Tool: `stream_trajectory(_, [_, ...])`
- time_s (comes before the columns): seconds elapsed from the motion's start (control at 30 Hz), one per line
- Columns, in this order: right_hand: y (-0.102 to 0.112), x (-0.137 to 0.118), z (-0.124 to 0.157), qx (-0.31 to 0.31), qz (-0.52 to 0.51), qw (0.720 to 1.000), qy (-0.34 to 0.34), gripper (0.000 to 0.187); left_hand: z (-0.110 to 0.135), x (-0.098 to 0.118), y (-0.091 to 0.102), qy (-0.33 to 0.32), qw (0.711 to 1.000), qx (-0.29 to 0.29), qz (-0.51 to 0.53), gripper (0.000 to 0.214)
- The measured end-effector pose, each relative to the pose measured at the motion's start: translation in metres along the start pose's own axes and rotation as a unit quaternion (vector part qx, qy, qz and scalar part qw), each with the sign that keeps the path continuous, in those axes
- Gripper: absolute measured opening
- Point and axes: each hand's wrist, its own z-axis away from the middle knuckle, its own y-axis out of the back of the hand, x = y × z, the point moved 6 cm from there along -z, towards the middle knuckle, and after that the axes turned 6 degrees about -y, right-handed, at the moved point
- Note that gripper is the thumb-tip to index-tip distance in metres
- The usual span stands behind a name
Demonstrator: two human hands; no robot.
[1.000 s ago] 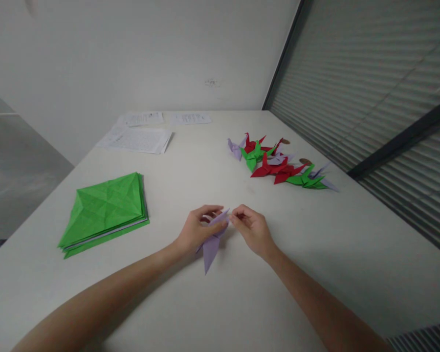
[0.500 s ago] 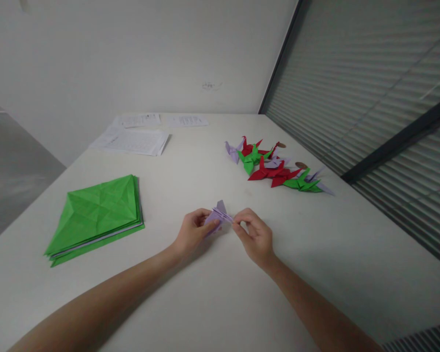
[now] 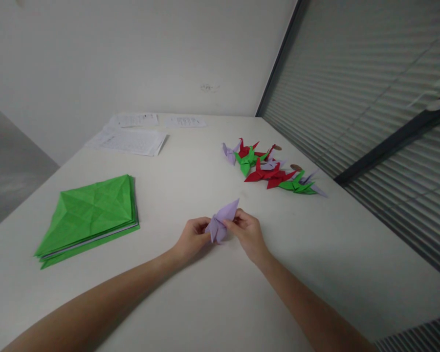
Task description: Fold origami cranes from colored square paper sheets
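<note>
A light purple origami crane (image 3: 222, 221) is held between my two hands, just over the white table. My left hand (image 3: 193, 237) pinches its left side, thumb in front and fingers partly hidden behind. On the other side, my right hand (image 3: 250, 234) grips the paper with the thumb on its front face. One pointed wing of the crane rises up and to the right, and smaller folded points hang at the lower left. The fingertips behind the paper are hidden.
Left of my hands lies a stack of folded green paper (image 3: 95, 205) with a purple layer near its bottom. Several red, green and purple cranes (image 3: 269, 171) cluster at the right, near two brown round pieces (image 3: 296, 167). Printed sheets (image 3: 132, 142) lie at the back left; window blinds flank the right.
The purple crane has been turned and its wing now spreads upward. My right hand has shifted from pinching a thin tip to holding the wing side. The view has moved slightly.
</note>
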Motion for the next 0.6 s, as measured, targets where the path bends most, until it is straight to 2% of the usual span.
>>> stream_trajectory(0.1, [-0.005,0.000,0.001,-0.027,0.012,1.000,0.005,0.025,0.003,-0.003,0.000,0.004,0.999,-0.026,-0.028,0.039])
stream_trajectory(0.2, [-0.006,0.007,0.001,-0.034,0.004,0.999,-0.035,0.027,0.004,-0.005,0.002,0.007,0.998,-0.037,-0.051,0.043])
stream_trajectory(0.37, [-0.004,0.021,0.001,-0.009,-0.013,0.993,-0.121,0.031,0.007,-0.010,-0.003,0.033,0.991,-0.097,-0.081,0.049])
stream_trajectory(0.6, [0.003,0.025,-0.002,0.022,-0.040,0.989,-0.139,0.035,0.005,-0.012,-0.001,0.006,0.987,-0.107,-0.118,0.051])
